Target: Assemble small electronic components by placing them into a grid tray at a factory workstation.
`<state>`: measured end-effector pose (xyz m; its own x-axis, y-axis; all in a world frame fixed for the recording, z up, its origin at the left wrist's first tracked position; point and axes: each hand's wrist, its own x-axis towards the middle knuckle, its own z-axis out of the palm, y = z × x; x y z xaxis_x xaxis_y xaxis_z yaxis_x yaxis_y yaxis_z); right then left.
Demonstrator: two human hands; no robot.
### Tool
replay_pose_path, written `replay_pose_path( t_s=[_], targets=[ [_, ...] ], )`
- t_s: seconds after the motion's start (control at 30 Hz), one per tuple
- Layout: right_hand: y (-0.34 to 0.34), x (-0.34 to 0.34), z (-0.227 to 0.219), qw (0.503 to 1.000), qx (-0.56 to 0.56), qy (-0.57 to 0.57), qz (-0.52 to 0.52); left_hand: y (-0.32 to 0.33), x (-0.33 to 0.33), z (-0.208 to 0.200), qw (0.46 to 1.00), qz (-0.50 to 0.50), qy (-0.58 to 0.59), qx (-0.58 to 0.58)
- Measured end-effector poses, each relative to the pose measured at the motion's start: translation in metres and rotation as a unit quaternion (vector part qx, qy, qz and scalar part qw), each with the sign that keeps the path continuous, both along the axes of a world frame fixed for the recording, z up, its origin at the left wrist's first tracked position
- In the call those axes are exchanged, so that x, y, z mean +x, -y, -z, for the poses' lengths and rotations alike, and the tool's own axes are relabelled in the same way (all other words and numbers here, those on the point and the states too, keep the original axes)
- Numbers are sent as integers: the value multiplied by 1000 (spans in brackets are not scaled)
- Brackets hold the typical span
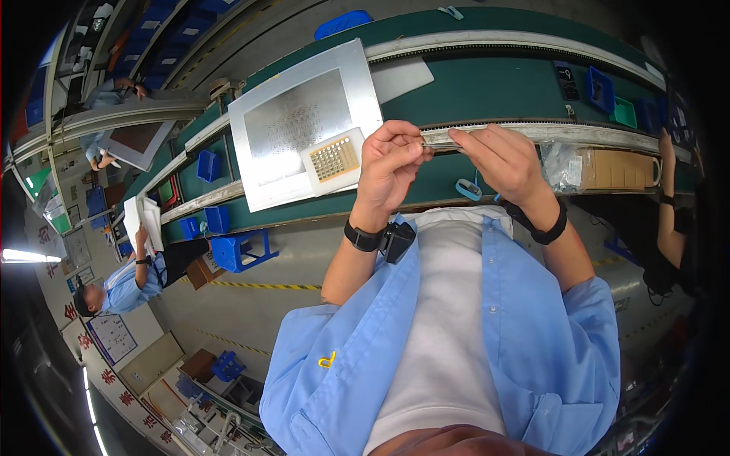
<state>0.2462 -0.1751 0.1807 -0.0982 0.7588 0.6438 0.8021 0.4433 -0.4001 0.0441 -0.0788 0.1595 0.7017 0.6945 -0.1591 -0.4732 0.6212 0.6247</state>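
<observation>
Above the near side of the bench, my left hand (389, 163) is closed in a pinch, thumb against forefinger. To its right my right hand (503, 163) is pinched too, its fingertips pointing at the left ones. Something small and thin lies between the two sets of fingertips, too small to name. Just left of my left hand, a white tray (315, 169) carries a yellowish panel (336, 158) with rows of small metallic squares. It rests on a large silver-framed plate (258, 186) whose grey middle bears a pattern of small marks.
Metal rails (608, 137) run along the green bench (494, 87). A cardboard box (620, 169) and a clear plastic bag (561, 167) lie right of my hands. A blue wristband-like loop (468, 188) sits nearby. Blue bins (207, 166) stand left; other people work at both sides.
</observation>
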Motion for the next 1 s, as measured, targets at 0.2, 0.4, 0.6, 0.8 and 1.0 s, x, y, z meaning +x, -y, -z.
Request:
replay_pose_path(
  t_s=[0.2,0.4,0.6,0.8,1.0],
  targets=[
    [-4,10,-1,998,44,-9,43,4,1,6,998,38,52,2],
    [-1,9,-5,999,31,1,-8,4,1,5,998,11,59,-26],
    [-2,9,-5,999,31,2,-11,6,2,7,998,16,59,-28],
    [-4,10,-3,999,25,13,-19,4,3,7,998,22,52,-33],
    [-5,13,-3,1000,20,-1,-16,3,4,7,998,14,45,-41]
  ],
)
